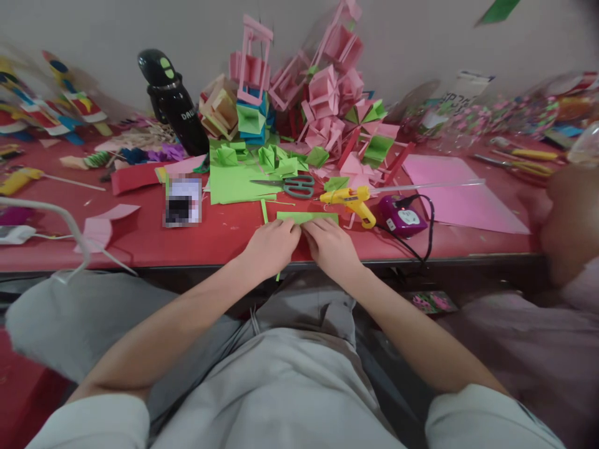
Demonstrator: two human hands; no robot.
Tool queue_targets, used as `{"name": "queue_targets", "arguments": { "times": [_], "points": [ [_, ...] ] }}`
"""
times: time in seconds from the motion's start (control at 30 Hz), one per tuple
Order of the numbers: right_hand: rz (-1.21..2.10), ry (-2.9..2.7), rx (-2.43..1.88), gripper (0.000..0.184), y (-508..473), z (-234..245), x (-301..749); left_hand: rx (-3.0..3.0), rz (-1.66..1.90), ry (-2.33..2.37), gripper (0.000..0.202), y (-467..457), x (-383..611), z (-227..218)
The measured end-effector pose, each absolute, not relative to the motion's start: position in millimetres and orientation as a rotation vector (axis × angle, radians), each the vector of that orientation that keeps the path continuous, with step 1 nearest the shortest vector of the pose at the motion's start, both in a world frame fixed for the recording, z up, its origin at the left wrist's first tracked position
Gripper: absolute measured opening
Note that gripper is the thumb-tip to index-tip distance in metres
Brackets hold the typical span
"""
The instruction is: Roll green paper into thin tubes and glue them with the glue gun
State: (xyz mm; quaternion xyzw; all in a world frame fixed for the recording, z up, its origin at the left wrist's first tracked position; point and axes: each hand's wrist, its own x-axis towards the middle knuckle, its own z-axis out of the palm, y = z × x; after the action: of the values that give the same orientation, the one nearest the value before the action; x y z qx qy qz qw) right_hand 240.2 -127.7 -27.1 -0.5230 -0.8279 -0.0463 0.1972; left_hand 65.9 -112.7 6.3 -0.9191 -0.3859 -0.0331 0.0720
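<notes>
Both my hands rest side by side on a strip of green paper (pixel 306 216) lying near the front edge of the red table (pixel 215 234). My left hand (pixel 271 244) has its fingers curled and pressed down on the strip's left part. My right hand (pixel 331 245) presses the right part in the same way. The near edge of the paper is hidden under my fingers. A thin green paper sliver (pixel 264 211) lies just left of the strip.
Behind the strip lie scissors (pixel 292 185) on green sheets (pixel 234 181), a yellow glue gun (pixel 350 201) and a purple device (pixel 402 216) with a black cord. Folded pink and green paper pieces (pixel 322 100) pile at the back beside a black bottle (pixel 173 100). Another person (pixel 568 249) sits at right.
</notes>
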Motion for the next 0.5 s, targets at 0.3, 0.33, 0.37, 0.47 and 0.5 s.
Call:
{"name": "queue_targets", "arguments": {
  "times": [0.3, 0.33, 0.37, 0.47, 0.5],
  "points": [
    [-0.111, -2.205, -1.487, 0.038, -150.2, -35.0, 240.8, -2.706, -0.190, -1.177, 0.030, -123.6, 68.0, 0.2],
    [-0.103, -2.200, -1.486, 0.037, -151.2, -36.5, 241.8, -2.706, -0.192, -1.175, 0.030, -123.7, 67.9, 0.2],
    [-0.095, -2.200, -1.484, 0.037, -152.3, -37.6, 242.8, -2.705, -0.195, -1.172, 0.030, -123.9, 67.9, 0.1],
    [-0.073, -2.231, -1.475, 0.041, -157.1, -38.4, 246.3, -2.685, -0.210, -1.172, 0.030, -125.3, 68.7, -0.7],
    [-0.069, -2.246, -1.478, 0.042, -159.3, -37.9, 247.9, -2.677, -0.215, -1.173, 0.030, -125.9, 69.2, -1.1]
  ]
}}
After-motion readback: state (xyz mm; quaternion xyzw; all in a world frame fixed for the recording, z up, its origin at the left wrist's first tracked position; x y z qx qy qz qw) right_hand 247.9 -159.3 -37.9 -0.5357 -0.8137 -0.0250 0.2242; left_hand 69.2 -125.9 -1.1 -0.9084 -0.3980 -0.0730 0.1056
